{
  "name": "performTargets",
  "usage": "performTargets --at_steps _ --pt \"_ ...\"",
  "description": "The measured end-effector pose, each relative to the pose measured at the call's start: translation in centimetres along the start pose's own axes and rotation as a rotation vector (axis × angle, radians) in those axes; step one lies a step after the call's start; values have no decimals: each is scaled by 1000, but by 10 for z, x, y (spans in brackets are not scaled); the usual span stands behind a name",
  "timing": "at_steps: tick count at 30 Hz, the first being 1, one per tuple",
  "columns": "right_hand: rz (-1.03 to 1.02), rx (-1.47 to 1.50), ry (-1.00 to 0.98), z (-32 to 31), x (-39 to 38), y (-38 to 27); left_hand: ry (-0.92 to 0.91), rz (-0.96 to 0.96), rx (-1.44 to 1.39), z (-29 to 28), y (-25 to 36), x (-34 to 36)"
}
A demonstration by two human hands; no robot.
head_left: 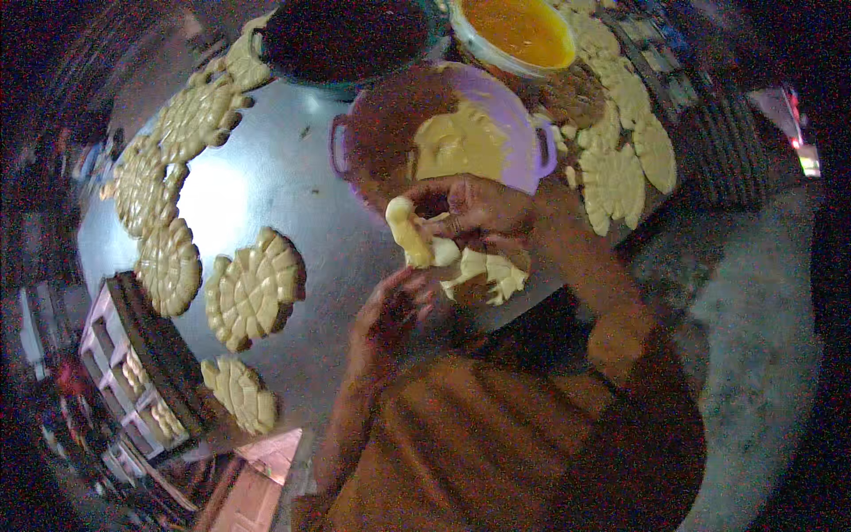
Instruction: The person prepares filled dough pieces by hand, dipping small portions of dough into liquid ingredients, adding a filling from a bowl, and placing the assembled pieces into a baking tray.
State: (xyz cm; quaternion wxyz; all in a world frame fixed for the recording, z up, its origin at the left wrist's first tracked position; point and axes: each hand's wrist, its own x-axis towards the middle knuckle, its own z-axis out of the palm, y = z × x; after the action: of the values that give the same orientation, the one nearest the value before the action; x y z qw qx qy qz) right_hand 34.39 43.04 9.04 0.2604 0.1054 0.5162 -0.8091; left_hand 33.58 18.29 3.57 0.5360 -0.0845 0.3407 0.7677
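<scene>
In the middle of the head view, my right hand (474,213) pinches a pale, elongated piece of dough (408,232) with a yellowish side. Just below it, my left hand (394,306) has loosely curved fingers apart, one fingertip at or near the dough's lower end. An irregular pale dough piece (492,270) lies on the metal table (346,230) under my right hand. Behind my hands sits a purple two-handled bowl (545,155) with thick tan paste (456,137) in it.
Flat segmented dough rounds (248,284) lie along the table's left and right sides. A dark-filled tub (346,35) and a bowl of orange-yellow liquid (510,31) stand at the back. Stacked dark trays (718,151) are at right; a rack (133,372) is at lower left.
</scene>
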Motion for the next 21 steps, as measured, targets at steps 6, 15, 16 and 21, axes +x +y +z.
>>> performTargets --at_steps 6,15,16,21 --pt "-281 357 25 29 10 53 -81 83 -259 5 -1 2" --pt "-426 408 225 52 7 78 1 413 143 -4 -3 -13" --pt "-450 354 253 51 8 85 7 429 184 -4 -1 -16" --pt "-820 -872 491 62 4 90 166 314 -300 17 18 -11"
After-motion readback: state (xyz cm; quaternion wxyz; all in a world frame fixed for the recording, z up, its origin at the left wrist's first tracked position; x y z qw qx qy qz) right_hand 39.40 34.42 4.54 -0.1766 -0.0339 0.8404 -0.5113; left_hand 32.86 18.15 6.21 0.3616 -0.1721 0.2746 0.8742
